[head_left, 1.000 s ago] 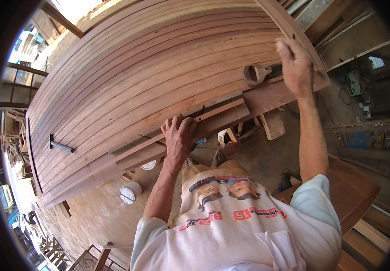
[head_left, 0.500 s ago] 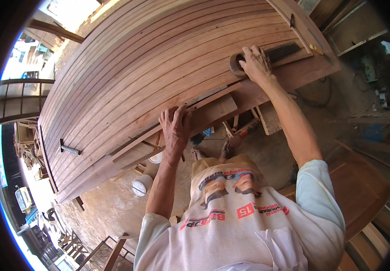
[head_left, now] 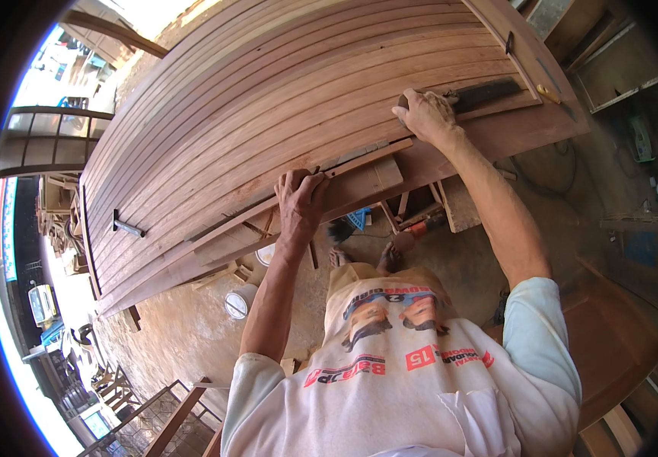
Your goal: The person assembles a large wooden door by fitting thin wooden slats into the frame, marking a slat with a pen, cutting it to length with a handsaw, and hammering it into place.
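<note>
Gripping a wooden strip point(head_left: 374, 159) at eleven o'clock with curled left hand point(head_left: 298, 196); with right hand point(head_left: 429, 116), apparently clasping a dark tool point(head_left: 489, 95) towards two; wearing a red-lettered shirt point(head_left: 420, 404) at six.

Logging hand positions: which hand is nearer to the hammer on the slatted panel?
Left. The left hand is at the thin wooden strip, right of the hammer; the right hand is farther right and higher in the picture, at the dark tool.
</note>
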{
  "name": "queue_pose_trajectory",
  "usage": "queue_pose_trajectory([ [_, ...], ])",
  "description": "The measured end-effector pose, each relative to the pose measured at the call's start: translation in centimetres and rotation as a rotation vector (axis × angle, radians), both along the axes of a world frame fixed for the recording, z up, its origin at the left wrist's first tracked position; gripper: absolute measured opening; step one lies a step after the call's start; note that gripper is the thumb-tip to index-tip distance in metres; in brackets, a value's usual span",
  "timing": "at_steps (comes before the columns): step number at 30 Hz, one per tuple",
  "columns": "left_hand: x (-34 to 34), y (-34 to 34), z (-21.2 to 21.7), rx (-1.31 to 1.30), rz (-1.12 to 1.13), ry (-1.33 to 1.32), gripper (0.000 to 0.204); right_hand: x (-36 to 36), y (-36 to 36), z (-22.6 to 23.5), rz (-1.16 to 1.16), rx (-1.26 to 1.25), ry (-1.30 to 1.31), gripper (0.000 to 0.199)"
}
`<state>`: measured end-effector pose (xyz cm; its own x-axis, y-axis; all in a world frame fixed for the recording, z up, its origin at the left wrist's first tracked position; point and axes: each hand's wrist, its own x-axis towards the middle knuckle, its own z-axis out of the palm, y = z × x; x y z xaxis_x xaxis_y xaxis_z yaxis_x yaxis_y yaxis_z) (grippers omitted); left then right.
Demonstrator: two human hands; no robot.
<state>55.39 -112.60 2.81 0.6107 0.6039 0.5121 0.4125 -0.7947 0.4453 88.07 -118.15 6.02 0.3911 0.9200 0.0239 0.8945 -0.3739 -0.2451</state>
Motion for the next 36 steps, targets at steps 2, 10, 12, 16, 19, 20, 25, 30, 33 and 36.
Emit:
queue_pose_trajectory([
  [2, 0.1, 0.0, 0.1, 0.006, -0.007, -0.015, 0.017, 0.3, 0.4, -0.5, -0.087, -0.022, 0.139, 0.045],
  [10, -0.4, -0.6, 0.1, -0.032, -0.08, -0.021, 0.021, -1.0, -1.3, 1.7, -0.089, 0.172, 0.005, 0.05],
  [12, -0.8, -0.9, -0.1, -0.02, -0.08, -0.017, 0.022, -1.0, -2.2, 3.7, -0.085, 0.318, -0.06, 0.048],
  [16, -0.1, -1.0, -0.2, 0.006, -0.065, -0.011, 0.023, 0.2, -6.0, 8.3, -0.11, 0.76, -0.158, 0.041],
  [19, -0.2, -1.2, -0.7, 0.025, -0.005, 0.007, 0.023, 0.2, -9.9, 12.3, -0.205, 1.048, -0.224, 0.043],
  [20, -0.2, -1.4, -1.1, 0.028, 0.024, 0.008, 0.023, -1.1, -11.6, 13.8, -0.242, 1.185, -0.197, 0.045],
  [25, -0.2, -1.4, -0.5, -0.022, 0.026, 0.016, 0.021, -9.0, -17.2, 15.8, -0.109, 1.453, 0.177, 0.053],
  [30, -0.5, -0.1, -0.5, -0.059, -0.011, 0.047, 0.018, -12.3, -19.3, 12.1, -0.284, 0.951, 0.812, 0.045],
  [33, -0.5, 0.1, -0.5, -0.058, -0.044, 0.02, 0.017, -13.6, -19.1, 9.2, -0.318, 0.962, 0.893, 0.044],
  [36, -0.4, 0.4, -0.5, -0.042, -0.054, 0.002, 0.016, -14.8, -19.2, 7.3, -0.383, 0.935, 0.889, 0.043],
])
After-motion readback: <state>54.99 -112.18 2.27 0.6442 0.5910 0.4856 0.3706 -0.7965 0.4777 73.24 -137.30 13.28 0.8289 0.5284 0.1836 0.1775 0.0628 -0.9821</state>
